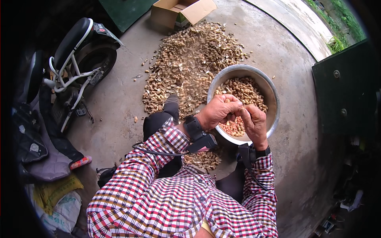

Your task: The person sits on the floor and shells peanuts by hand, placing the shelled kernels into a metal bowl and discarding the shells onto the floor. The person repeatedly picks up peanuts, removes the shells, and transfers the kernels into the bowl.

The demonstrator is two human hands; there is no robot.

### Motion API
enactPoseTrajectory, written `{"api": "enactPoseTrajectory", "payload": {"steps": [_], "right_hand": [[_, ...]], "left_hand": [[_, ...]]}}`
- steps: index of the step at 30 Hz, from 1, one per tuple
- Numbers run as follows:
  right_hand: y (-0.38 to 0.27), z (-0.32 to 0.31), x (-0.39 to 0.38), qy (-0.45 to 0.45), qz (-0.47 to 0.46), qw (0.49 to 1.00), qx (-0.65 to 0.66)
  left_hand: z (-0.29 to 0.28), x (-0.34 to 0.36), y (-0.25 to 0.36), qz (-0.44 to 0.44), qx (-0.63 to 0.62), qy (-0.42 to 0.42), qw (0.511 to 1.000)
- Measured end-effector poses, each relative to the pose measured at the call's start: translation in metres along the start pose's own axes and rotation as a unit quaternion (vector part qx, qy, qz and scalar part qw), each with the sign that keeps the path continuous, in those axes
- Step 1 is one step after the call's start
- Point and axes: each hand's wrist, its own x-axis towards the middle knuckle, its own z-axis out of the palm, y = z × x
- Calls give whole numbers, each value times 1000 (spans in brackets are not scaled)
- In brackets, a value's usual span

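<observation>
We find peanuts in shells (245, 88) and pink kernels (233, 127) inside the metal bowl (275, 101), right of centre. Above it, the left hand (219, 110) and right hand (256, 125) meet, each grip pinched closed, apparently on one mostly hidden peanut; we judge this position catches dropped pieces.
</observation>
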Motion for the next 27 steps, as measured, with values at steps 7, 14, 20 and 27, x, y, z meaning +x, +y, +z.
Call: {"api": "enactPoseTrajectory", "payload": {"steps": [7, 14, 20, 27], "right_hand": [[-1, 2, 2, 6, 23, 999, 41], [-6, 7, 3, 49, -3, 999, 0], [-2, 15, 1, 92, 1, 996, -8], [-6, 20, 0, 144, 107, 979, 102]], "left_hand": [[1, 2, -1, 16, 9, 11, 1000], [9, 4, -2, 36, 17, 43, 998], [8, 6, -6, 37, -19, 57, 997], [12, 8, -13, 58, -27, 59, 996]]}}
